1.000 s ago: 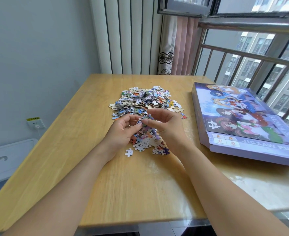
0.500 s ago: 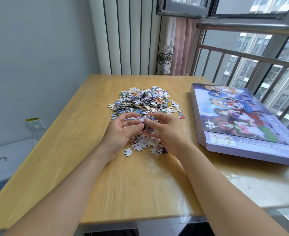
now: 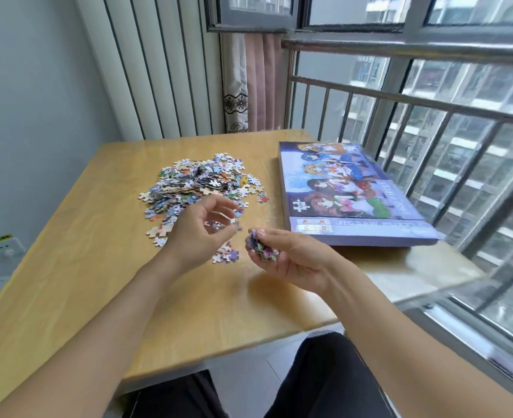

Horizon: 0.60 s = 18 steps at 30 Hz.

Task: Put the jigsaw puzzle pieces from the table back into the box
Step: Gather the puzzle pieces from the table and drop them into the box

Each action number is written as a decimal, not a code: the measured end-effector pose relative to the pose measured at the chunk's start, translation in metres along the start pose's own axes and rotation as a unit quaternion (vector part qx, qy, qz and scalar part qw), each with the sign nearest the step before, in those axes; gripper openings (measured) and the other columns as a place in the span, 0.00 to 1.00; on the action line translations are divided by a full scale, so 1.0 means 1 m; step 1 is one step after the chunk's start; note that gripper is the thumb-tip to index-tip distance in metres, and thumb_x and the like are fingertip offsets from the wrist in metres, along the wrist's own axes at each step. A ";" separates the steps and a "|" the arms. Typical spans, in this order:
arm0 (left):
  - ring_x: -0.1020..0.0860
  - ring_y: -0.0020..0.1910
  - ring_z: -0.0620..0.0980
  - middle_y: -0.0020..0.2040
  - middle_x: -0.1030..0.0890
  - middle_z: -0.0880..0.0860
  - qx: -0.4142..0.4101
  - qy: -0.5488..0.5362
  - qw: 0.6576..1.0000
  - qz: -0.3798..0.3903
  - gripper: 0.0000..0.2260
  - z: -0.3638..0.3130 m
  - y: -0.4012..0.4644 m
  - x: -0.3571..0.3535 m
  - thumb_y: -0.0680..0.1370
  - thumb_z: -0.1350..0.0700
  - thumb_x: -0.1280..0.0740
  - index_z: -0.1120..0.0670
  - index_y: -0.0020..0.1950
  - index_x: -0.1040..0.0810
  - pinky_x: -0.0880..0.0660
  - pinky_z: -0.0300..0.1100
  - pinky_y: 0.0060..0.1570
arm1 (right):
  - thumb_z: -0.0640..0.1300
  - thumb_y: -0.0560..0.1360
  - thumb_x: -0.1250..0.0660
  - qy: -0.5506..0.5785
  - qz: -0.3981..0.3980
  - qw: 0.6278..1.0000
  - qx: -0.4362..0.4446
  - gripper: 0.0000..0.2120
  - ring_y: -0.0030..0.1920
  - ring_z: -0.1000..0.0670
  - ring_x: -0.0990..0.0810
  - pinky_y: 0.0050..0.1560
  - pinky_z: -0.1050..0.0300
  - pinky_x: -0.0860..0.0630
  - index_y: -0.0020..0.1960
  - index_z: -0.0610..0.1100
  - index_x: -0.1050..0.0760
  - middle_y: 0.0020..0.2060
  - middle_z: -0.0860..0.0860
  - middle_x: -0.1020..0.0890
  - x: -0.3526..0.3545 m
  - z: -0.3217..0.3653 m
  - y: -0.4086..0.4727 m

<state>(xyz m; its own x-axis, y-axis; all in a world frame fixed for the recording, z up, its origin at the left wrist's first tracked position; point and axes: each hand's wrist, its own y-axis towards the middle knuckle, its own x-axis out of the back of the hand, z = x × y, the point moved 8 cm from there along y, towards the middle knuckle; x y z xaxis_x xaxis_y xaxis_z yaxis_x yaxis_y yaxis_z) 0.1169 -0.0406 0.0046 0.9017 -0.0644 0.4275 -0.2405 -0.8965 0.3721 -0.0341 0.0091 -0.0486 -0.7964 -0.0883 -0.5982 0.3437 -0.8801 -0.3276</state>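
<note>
Above the desk [image 3: 104, 267], puzzle pieces [image 3: 262, 250] are gripped by the right hand [image 3: 294, 260]; the left hand [image 3: 199, 233] is held loosely curled, empty.

Soft daylight fills the scene, coming through the window [image 3: 430, 116] at 1 to 3 o'clock. The table [image 3: 98, 267] carries a pale sheen at 12 o'clock and a washed-out glare patch at 3 o'clock, by the glass. Under the right hand [image 3: 291, 257] lies a faint, soft-edged shadow; no hard shadows show. Motion blur smears the left hand [image 3: 201, 230], most at its fingertips, and the railing [image 3: 430, 98] and buildings at 3 o'clock. Wide-angle distortion bends the wall panels [image 3: 158, 70] at 11 o'clock and stretches both forearms toward the lower corners.
</note>
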 end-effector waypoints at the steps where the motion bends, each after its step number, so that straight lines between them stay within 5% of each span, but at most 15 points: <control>1: 0.19 0.47 0.43 0.49 0.18 0.47 -0.008 0.018 1.000 0.020 0.14 -0.003 0.000 -0.012 0.74 0.62 0.25 0.46 0.53 0.20 0.21 0.39 0.43 | 0.34 0.79 0.35 0.005 -0.008 1.000 0.006 0.04 0.47 0.48 0.20 0.48 0.57 0.16 0.50 0.35 0.22 0.44 0.42 0.19 0.007 0.003 -0.008; 5: 0.24 0.52 0.42 0.59 0.23 0.45 -0.113 0.144 0.977 0.108 0.24 -0.021 0.009 -0.073 0.70 0.58 0.25 0.43 0.63 0.26 0.23 0.42 0.46 | 0.33 0.80 0.36 0.009 -0.045 0.999 0.005 0.07 0.53 0.45 0.22 0.50 0.53 0.16 0.57 0.33 0.23 0.49 0.40 0.20 0.040 0.011 -0.039; 9: 0.30 0.67 0.51 0.69 0.28 0.49 -0.207 0.270 0.930 0.137 0.28 -0.037 0.015 -0.123 0.72 0.56 0.26 0.48 0.71 0.29 0.29 0.47 0.62 | 0.34 0.79 0.35 0.018 -0.073 0.997 0.012 0.12 0.53 0.46 0.20 0.54 0.53 0.17 0.61 0.32 0.24 0.51 0.40 0.19 0.064 0.017 -0.058; 13: 0.24 0.56 0.54 0.57 0.19 0.46 -0.218 0.254 0.941 0.045 0.15 -0.051 0.021 -0.128 0.74 0.57 0.34 0.49 0.59 0.18 0.24 0.50 0.53 | 0.32 0.77 0.33 0.036 -0.109 0.993 0.031 0.09 0.46 0.46 0.16 0.54 0.51 0.17 0.57 0.32 0.23 0.45 0.40 0.18 0.088 0.025 -0.072; 18: 0.22 0.40 0.45 0.42 0.16 0.48 -0.106 0.052 0.992 -0.052 0.13 -0.070 0.053 -0.111 0.76 0.64 0.33 0.49 0.50 0.14 0.27 0.43 0.39 | 0.31 0.78 0.32 -0.018 -0.145 0.981 0.128 0.08 0.45 0.47 0.16 0.53 0.51 0.17 0.56 0.31 0.23 0.46 0.39 0.18 0.096 0.076 -0.086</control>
<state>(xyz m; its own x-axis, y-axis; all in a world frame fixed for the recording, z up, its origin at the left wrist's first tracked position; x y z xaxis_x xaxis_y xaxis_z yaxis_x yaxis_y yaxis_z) -0.0215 -0.0506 0.0348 0.8858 0.0791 0.4572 -0.2291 -0.7823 0.5792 -0.1784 0.0409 -0.0219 -0.8608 0.1713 -0.4792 -0.0329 -0.9584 -0.2835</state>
